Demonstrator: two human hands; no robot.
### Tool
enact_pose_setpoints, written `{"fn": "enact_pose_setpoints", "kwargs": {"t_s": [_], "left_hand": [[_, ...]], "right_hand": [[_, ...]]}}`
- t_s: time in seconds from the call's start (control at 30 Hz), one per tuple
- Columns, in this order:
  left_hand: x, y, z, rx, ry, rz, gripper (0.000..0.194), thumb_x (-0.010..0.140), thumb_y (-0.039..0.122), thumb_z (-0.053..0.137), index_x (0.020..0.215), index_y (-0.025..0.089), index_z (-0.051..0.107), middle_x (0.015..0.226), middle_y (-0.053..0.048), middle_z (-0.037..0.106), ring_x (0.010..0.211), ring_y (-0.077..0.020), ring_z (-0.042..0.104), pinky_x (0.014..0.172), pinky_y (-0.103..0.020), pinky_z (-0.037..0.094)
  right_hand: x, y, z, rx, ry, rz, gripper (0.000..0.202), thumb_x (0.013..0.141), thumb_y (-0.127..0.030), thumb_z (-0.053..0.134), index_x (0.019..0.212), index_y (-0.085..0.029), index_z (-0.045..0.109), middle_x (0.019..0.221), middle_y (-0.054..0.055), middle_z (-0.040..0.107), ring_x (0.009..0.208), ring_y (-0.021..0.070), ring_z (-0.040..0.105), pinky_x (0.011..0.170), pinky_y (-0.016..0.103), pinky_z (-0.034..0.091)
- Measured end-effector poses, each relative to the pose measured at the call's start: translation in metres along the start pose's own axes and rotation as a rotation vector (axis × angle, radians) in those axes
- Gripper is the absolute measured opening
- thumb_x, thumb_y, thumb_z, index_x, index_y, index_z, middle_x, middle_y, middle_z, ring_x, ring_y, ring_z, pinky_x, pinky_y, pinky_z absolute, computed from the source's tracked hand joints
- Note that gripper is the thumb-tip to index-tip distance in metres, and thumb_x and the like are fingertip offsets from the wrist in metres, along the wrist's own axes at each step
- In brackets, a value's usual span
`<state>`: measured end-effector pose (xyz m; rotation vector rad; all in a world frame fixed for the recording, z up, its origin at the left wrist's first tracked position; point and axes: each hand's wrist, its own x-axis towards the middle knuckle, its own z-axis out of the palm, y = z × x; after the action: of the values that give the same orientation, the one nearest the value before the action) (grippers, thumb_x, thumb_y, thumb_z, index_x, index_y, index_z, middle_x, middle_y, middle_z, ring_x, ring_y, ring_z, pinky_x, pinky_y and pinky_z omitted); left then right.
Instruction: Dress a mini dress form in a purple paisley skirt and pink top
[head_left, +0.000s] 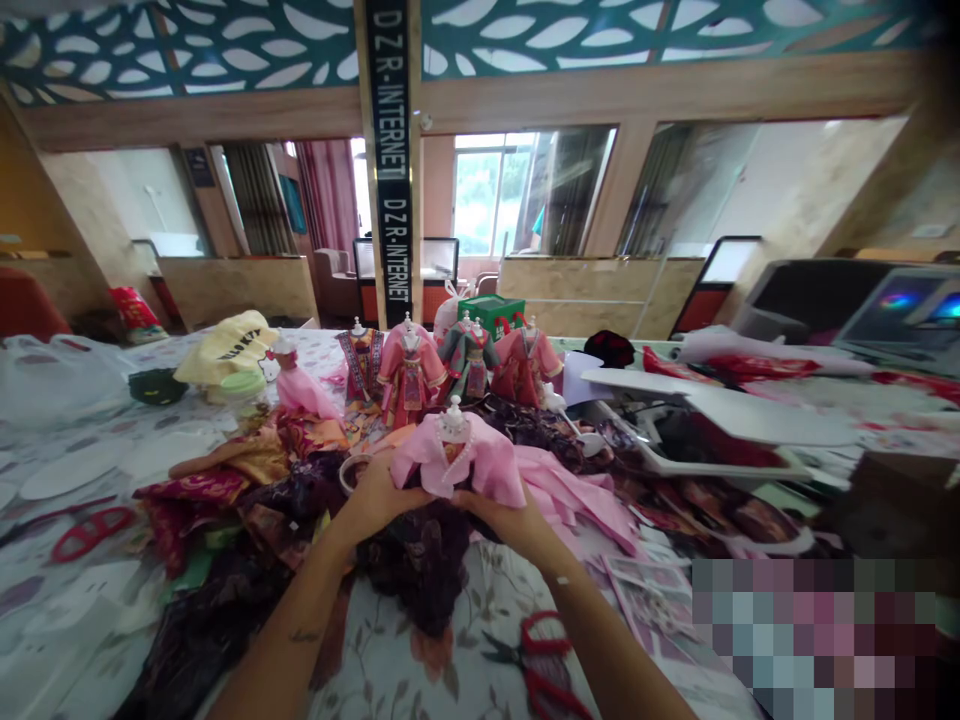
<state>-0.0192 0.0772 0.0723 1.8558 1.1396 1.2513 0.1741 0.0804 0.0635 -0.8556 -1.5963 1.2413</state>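
A small doll form in a pink top (pixel 459 462) with a beaded trim and a white knob on its neck is upright at the centre. My left hand (pixel 384 500) grips its left side, the fingers partly hidden by the pink cloth. On the other side my right hand (pixel 510 515) holds the same garment, its thumb at the lower edge and its fingers under the cloth. Dark sheer fabric (pixel 420 570) lies below both hands. Behind the form stand several dressed miniature forms, among them one in a pink and red robe (pixel 409 370).
Red-handled scissors (pixel 544 660) lie near the front edge, another red pair (pixel 94 533) at the left. Pink cloth (pixel 577 495) and patterned fabrics (pixel 202 490) surround the hands. A white open case (pixel 720 450) stands right; a green box (pixel 491 313) is behind.
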Motion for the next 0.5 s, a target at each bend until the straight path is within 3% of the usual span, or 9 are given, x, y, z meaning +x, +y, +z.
{"fn": "enact_pose_setpoints", "kwargs": {"t_s": [0.17, 0.37, 0.5], "left_hand": [[-0.005, 0.014, -0.005, -0.148, -0.039, -0.009, 0.053, 0.061, 0.018, 0.075, 0.112, 0.013, 0.06, 0.106, -0.008, 0.067, 0.102, -0.0257, 0.059, 0.09, -0.034, 0.046], [-0.006, 0.014, -0.006, -0.182, -0.052, -0.014, 0.057, 0.061, 0.021, 0.077, 0.115, 0.015, 0.059, 0.114, -0.008, 0.064, 0.11, -0.0262, 0.056, 0.096, -0.035, 0.042], [-0.004, 0.012, -0.001, -0.225, -0.047, -0.021, 0.054, 0.059, 0.028, 0.078, 0.109, 0.014, 0.061, 0.112, -0.008, 0.065, 0.105, -0.0251, 0.058, 0.095, -0.034, 0.043]], "right_hand": [[-0.01, -0.015, 0.006, -0.037, 0.057, 0.005, 0.045, 0.069, -0.035, 0.072, 0.11, -0.019, 0.06, 0.11, 0.007, 0.066, 0.103, 0.0262, 0.061, 0.092, 0.043, 0.048], [-0.01, -0.013, 0.007, -0.039, 0.047, -0.019, 0.035, 0.071, -0.034, 0.07, 0.101, -0.018, 0.063, 0.1, 0.006, 0.069, 0.093, 0.0253, 0.064, 0.083, 0.04, 0.052], [-0.007, -0.012, 0.008, -0.07, 0.084, -0.079, 0.045, 0.067, -0.031, 0.073, 0.109, -0.02, 0.061, 0.109, 0.005, 0.066, 0.102, 0.0258, 0.061, 0.09, 0.04, 0.049]]}}
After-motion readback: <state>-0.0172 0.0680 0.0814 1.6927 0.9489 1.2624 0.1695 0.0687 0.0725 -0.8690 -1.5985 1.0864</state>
